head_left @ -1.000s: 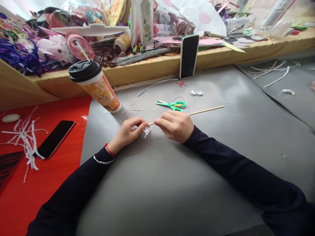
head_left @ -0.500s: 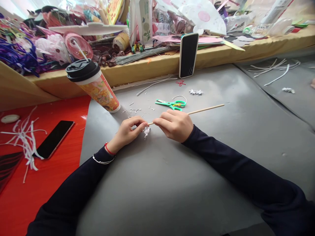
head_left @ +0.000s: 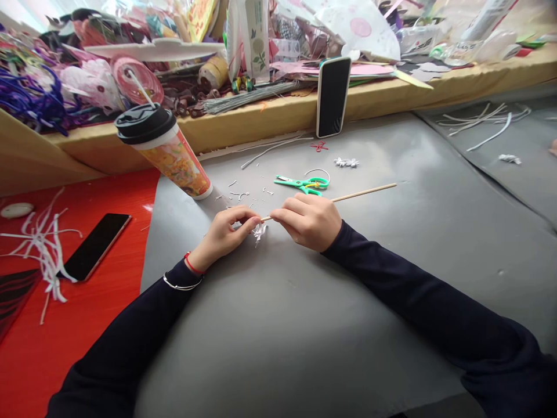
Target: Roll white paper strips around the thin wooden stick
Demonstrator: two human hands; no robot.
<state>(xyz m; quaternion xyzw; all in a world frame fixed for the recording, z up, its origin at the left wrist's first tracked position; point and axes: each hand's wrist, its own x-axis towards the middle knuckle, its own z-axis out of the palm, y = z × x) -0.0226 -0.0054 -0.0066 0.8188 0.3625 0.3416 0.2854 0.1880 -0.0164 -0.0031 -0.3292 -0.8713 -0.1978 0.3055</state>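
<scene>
A thin wooden stick (head_left: 365,193) slants up to the right across the grey tabletop, and my right hand (head_left: 310,220) is closed round it. Its left end meets the fingertips of my left hand (head_left: 228,232), which pinches a small white knotted cord piece (head_left: 260,232). Loose white ends hang below those fingertips; the part between thumb and finger is hidden. Just beyond my right hand lie green-handled scissors (head_left: 302,184), their blades pointing left. White cord scraps (head_left: 239,193) are scattered beyond my left hand.
A lidded paper cup (head_left: 174,157) with a straw stands at left. A phone (head_left: 333,98) leans upright at the back against a ledge of craft supplies. Another phone (head_left: 96,247) and white strips (head_left: 47,249) lie on the red surface. A red knot (head_left: 319,146) and white knots (head_left: 347,163) lie behind the scissors.
</scene>
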